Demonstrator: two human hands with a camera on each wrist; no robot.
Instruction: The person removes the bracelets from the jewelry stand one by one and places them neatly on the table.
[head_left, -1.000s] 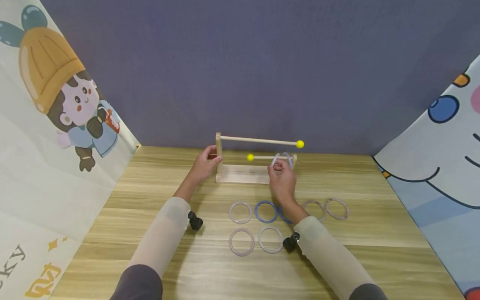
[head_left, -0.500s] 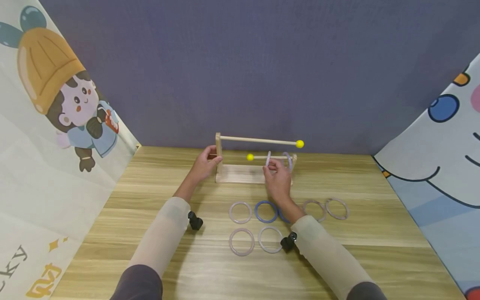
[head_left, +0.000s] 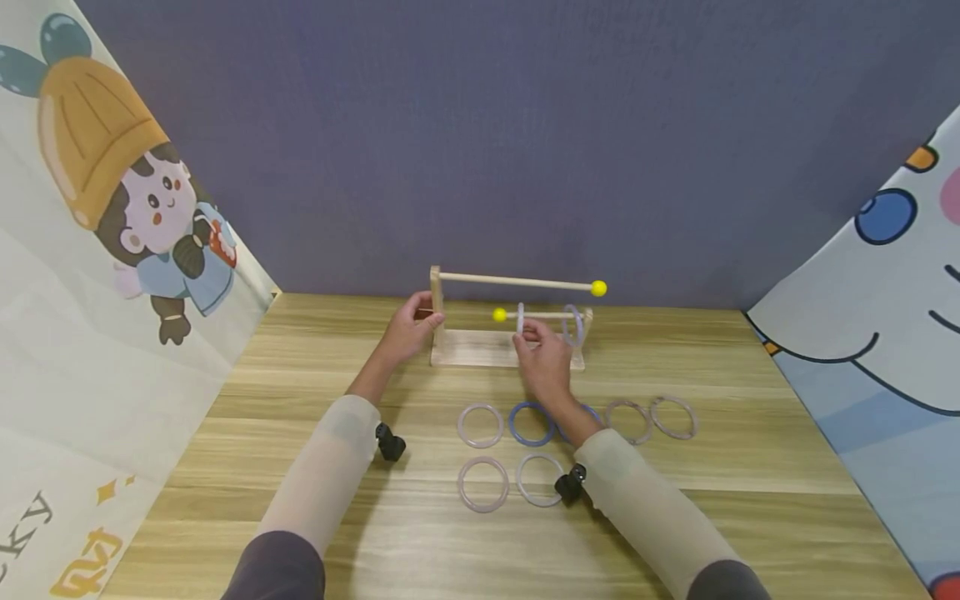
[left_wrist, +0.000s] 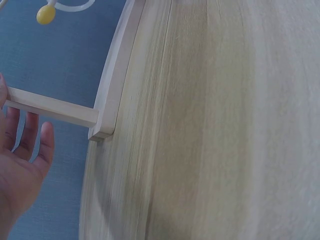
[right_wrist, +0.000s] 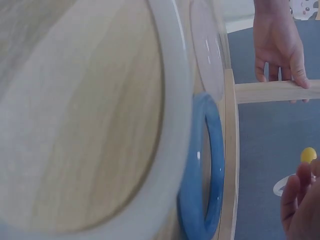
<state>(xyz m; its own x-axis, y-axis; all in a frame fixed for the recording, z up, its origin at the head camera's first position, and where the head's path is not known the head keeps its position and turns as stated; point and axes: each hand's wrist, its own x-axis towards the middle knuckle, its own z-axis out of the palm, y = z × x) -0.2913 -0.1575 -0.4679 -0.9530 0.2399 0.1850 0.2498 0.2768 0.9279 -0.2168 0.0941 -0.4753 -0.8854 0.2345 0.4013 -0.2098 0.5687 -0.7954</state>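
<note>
A wooden bangle stand (head_left: 474, 350) with two horizontal rods stands near the table's back edge, each rod tipped with a yellow ball. My left hand (head_left: 408, 335) grips its upright left post (left_wrist: 55, 108), thumb in front and fingers behind. On the lower rod, close to its yellow ball (head_left: 500, 315), is a pale bangle (head_left: 521, 315), pinched between the thumb and fingers of my right hand (head_left: 546, 363). A lilac bangle (head_left: 573, 327) hangs on the same rod by the right post. The upper rod (head_left: 517, 282) bears no bangle.
Several bangles lie in front of the stand: a blue bangle (head_left: 532, 424), a pinkish bangle (head_left: 462, 485), a white bangle (head_left: 540, 503) and a brownish bangle (head_left: 674, 437) among them. My right forearm passes over part of this group. A grey-blue wall (head_left: 480, 150) rises behind the table.
My right hand has slid the pale bangle leftward along the lower rod, from near the lilac one to beside the yellow ball. My left hand has stayed on the post.
</note>
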